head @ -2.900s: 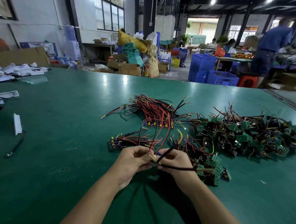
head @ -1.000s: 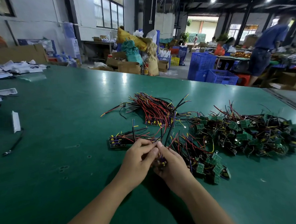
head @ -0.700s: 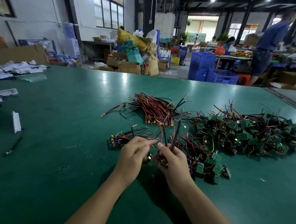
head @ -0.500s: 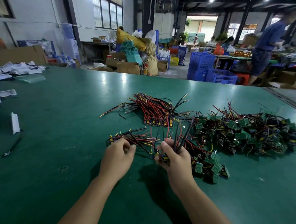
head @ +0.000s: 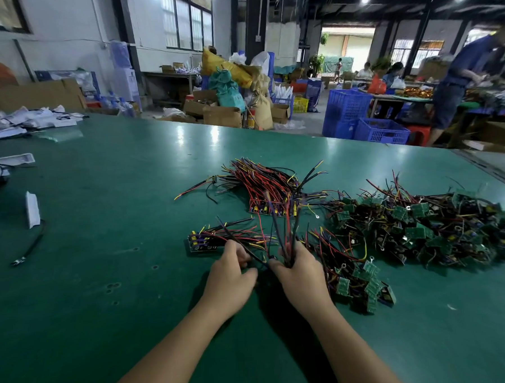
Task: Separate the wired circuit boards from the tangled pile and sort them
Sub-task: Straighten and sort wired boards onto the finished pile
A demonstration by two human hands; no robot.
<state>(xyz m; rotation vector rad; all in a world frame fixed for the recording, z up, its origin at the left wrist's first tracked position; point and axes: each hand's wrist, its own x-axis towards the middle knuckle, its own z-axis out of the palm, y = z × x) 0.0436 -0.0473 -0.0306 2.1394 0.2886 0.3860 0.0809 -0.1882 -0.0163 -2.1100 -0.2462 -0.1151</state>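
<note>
**Both hands in the wires, sorted boards beyond**

Low in the middle of the green table, the right hand is clenched around a wire bunch. Red, black and purple leads stand up out of the fist. Any board on their lower ends is hidden in the palm. Close on its left, the left hand has its fingers curled. Thumb and fingers pinch a black wire that slants up and away to the left.

Just right of the right hand lies a small heap of green boards with ring-ended leads. Just beyond the left hand lies a short row of boards with yellow parts at its left end and its wires laid out to the right. Farther off, in the middle, a bigger bundle rests with its boards side by side at the near edge. Its red and black wires fan away to the far left. To the right of that spreads the main pile, green boards and wires knotted together, apart from both hands.

On the left of the table lie a white scrap and a black cable. Past the far edge stand cardboard boxes, a teal sack with print too blurred to read, and blue crates. A person in blue stands at another bench, far right.
</note>
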